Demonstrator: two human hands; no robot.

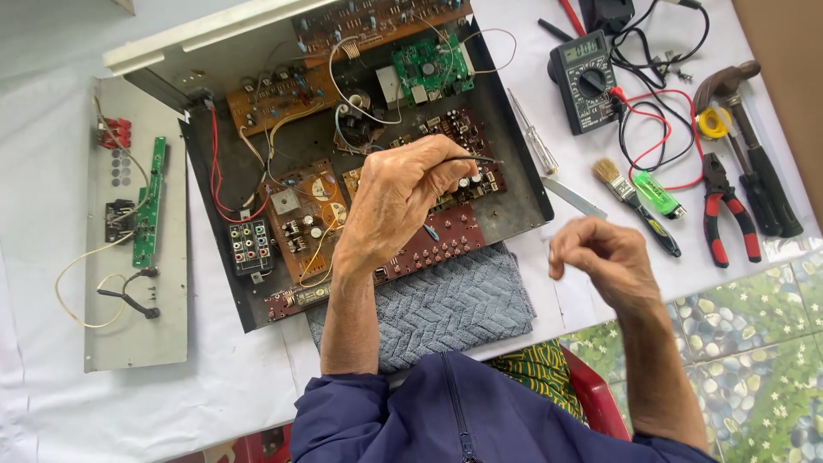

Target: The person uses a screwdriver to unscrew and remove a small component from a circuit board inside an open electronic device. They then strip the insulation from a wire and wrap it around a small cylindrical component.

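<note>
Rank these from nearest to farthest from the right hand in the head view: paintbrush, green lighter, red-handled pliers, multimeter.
From the right hand:
1. Paintbrush, just above it.
2. Green lighter, beside the brush.
3. Red-handled pliers, off to the right.
4. Multimeter, at the table's far edge.

A small grey rectangle screen (581, 50) sits at the top of the black box-shaped meter (585, 82), near the table's far edge.

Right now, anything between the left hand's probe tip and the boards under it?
Nothing visible. The left hand pinches a thin dark probe whose tip hangs over the brown circuit board inside the open chassis. The right hand is off to the side, empty.
</note>
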